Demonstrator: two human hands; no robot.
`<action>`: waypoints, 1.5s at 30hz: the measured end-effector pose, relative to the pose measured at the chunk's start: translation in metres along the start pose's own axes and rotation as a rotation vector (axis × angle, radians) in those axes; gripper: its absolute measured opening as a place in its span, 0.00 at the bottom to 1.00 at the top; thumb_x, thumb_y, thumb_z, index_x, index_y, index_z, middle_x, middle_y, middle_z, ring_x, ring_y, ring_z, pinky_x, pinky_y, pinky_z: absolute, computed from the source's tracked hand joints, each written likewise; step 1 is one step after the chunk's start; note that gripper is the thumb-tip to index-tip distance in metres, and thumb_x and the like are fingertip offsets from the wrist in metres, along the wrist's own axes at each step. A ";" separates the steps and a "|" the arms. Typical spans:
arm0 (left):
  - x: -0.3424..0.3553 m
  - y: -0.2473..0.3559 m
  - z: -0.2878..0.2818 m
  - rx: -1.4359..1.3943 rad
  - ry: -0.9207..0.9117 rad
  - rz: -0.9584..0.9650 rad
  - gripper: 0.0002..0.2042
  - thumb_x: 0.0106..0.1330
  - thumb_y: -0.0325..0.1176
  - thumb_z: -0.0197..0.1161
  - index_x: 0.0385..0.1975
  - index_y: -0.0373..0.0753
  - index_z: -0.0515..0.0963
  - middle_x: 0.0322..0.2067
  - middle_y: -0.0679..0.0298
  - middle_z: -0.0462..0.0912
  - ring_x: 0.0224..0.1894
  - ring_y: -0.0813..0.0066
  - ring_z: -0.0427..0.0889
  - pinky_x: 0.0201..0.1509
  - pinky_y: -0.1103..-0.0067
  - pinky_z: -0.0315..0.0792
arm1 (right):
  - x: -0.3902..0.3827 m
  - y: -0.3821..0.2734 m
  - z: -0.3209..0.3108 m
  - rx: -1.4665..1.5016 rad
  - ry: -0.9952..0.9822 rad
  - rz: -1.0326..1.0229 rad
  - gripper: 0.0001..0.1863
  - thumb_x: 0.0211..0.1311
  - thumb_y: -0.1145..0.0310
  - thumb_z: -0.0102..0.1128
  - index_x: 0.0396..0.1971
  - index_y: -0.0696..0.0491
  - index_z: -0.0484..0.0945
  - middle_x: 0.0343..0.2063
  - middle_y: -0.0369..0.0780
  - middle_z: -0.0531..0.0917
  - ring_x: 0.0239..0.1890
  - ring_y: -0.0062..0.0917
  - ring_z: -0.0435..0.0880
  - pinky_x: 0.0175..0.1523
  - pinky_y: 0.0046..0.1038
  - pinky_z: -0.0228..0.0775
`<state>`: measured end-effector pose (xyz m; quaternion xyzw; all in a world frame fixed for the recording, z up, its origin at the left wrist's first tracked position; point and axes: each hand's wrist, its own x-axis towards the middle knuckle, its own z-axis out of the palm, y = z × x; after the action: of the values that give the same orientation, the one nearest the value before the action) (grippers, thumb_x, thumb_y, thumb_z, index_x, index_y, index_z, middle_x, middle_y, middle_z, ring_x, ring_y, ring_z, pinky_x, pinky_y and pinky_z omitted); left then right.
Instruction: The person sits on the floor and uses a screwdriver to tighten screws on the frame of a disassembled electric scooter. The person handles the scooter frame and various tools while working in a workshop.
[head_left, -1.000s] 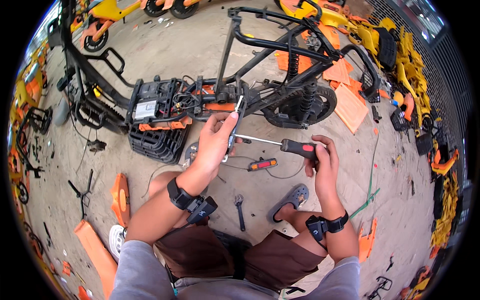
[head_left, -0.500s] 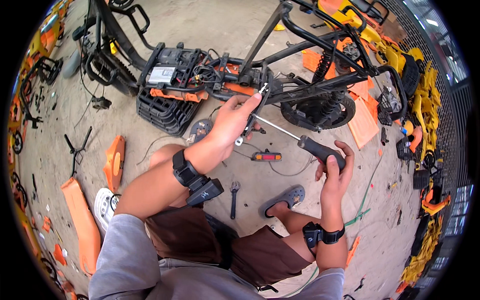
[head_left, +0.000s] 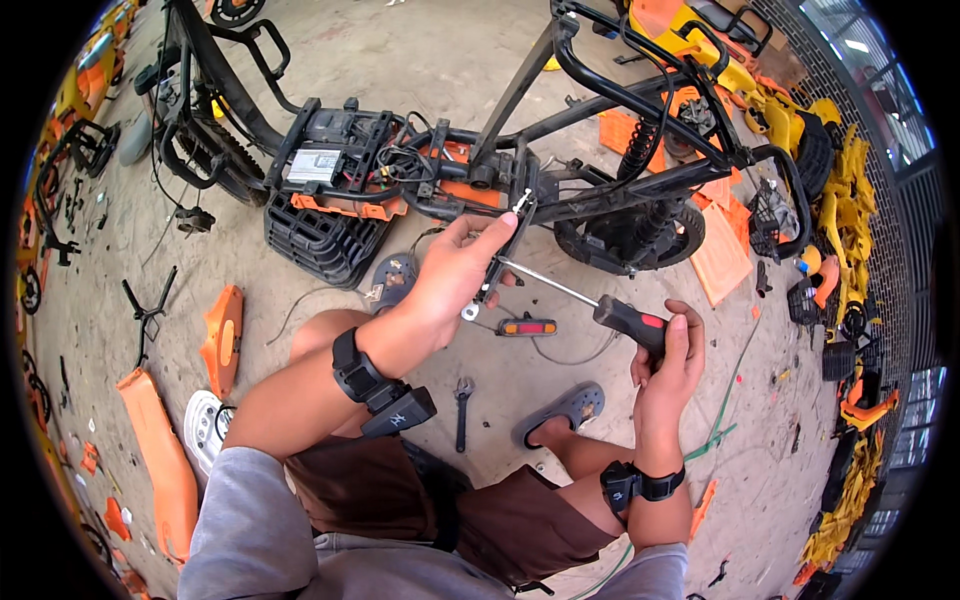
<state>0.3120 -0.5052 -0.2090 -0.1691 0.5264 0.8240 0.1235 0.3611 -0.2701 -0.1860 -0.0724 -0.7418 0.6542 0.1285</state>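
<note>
My right hand (head_left: 670, 360) is closed around the black and red handle of a screwdriver (head_left: 620, 318). Its steel shaft points up and left, the tip meeting a narrow black metal bracket (head_left: 517, 236). The bracket is gripped in my left hand (head_left: 452, 268), thumb lying along its upper end near a small bright metal piece. My left fingers are partly hidden behind it. Just beyond stands the black frame of a stripped two-wheeler (head_left: 590, 205); whether the bracket is joined to it I cannot tell.
A red and amber tail light (head_left: 526, 327) with a cable lies below my hands. An adjustable wrench (head_left: 463, 412) rests on the floor between my feet. Orange panels (head_left: 160, 455) lie at left, and yellow and orange parts (head_left: 850, 200) are piled along the right wall.
My right hand has shifted slightly left and down, and its grip on the screwdriver handle has turned, showing more red. The left hand still holds the bracket, a little lower in view.
</note>
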 end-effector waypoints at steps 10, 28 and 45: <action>-0.001 0.004 -0.003 -0.135 -0.023 -0.092 0.19 0.69 0.52 0.55 0.44 0.41 0.71 0.32 0.63 0.79 0.27 0.76 0.80 0.20 0.79 0.69 | -0.001 -0.007 -0.009 0.236 0.097 -0.083 0.15 0.72 0.57 0.43 0.34 0.55 0.68 0.14 0.33 0.65 0.10 0.13 0.58 0.16 0.18 0.49; -0.001 -0.004 0.004 -0.073 -0.019 -0.122 0.21 0.66 0.54 0.57 0.43 0.41 0.70 0.30 0.65 0.77 0.25 0.77 0.79 0.20 0.79 0.68 | -0.010 0.000 -0.003 0.034 -0.014 -0.131 0.15 0.71 0.56 0.46 0.36 0.54 0.69 0.17 0.33 0.69 0.12 0.12 0.62 0.16 0.16 0.51; 0.000 -0.003 0.000 -0.037 0.005 -0.120 0.22 0.64 0.55 0.59 0.43 0.40 0.71 0.31 0.66 0.76 0.25 0.78 0.78 0.20 0.80 0.68 | -0.009 -0.001 -0.010 0.093 -0.128 -0.019 0.13 0.68 0.64 0.53 0.43 0.58 0.72 0.17 0.32 0.71 0.14 0.10 0.65 0.19 0.15 0.53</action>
<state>0.3134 -0.5038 -0.2112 -0.2045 0.5004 0.8243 0.1681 0.3730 -0.2636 -0.1850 -0.0173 -0.7179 0.6900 0.0901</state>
